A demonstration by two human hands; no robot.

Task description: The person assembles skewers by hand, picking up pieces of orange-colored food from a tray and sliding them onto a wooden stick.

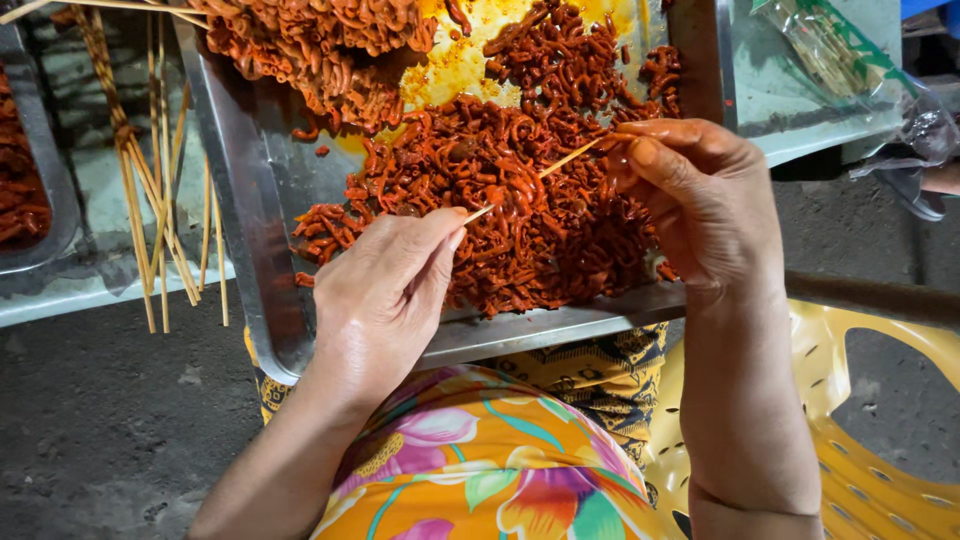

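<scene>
The bamboo skewer (540,172) lies over the red heap in the metal tray (250,230), its long axis running from about 8 o'clock to 2 o'clock across the view. The left hand (385,290) pinches the lower end between thumb and fingertips, a narrow closed grip at roughly 475,213, and the stick leaves that grip toward 2 o'clock. The right hand (695,200) meets the upper end, fingers curled tight around the tip and around what appears to be a piece of the red food; the pinch is closed, though whether it holds the stick itself or only a morsel pushed onto it cannot be told. Both hands are equally close to the stick, each at one end, with the bare middle span between them partly threaded through glistening red curled pieces (520,215). The tray rests across the person's lap, over a flowered orange garment (480,470), its near rim at 6 o'clock. Loose spare skewers (160,200) lie well apart at 9 o'clock, on a pale surface beside a second tray (40,190) cut off at the left edge. A yellow plastic chair (880,420) shows at 4 o'clock and a clear plastic bag (850,60) at 1 o'clock. The skewer's far tip is hidden inside the right hand, and how many pieces are already threaded is hard to make out against the heap.
</scene>
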